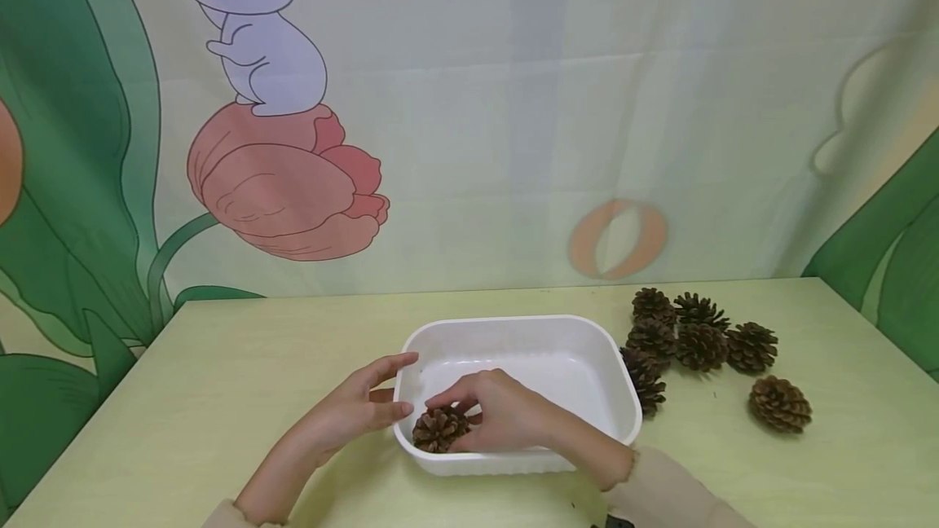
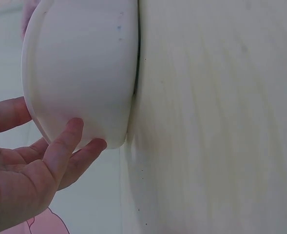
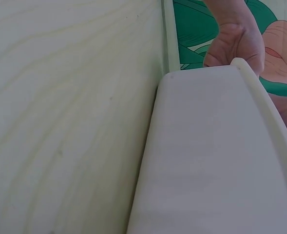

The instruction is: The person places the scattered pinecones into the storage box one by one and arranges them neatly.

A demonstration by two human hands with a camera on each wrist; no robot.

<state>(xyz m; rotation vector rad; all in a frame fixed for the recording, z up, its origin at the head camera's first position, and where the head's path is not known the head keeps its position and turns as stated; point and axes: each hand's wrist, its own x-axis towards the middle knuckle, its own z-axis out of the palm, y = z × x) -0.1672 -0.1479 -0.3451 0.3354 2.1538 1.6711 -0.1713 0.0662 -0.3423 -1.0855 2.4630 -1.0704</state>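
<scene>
1. Where the sleeves enter at the near edge of the tabletop (image 1: 220, 365), both forearms reach toward a white plastic tub (image 1: 513, 324).
2. Right hand (image 1: 499, 414): inside the tub's near-left corner, fingers curled over a pine cone (image 1: 438, 429), pinching it from above; the cone sits low against the tub floor.
3. Left hand (image 1: 352, 410): outside the tub's left wall, fingers fairly straight, fingertips (image 2: 75, 127) touching the rounded corner, steadying rather than gripping. Nothing held.
4. Handling judgement: the cone looks light, dry and stiff, with spread woody scales that are rough, not slippery, and likely brittle at the tips. Best taken around its middle with fingertips set between scales, light pressure. The tub looks thin and light, liable to slide, hence the bracing hand.
5. Further right, beyond the tub: a cluster of loose pine cones (image 1: 697, 332) touching one another, one against the tub's right wall, and a single cone (image 1: 779, 403) lying apart.
6. Farthest: a printed backdrop (image 1: 513, 104) with a tulip and a rabbit.
</scene>
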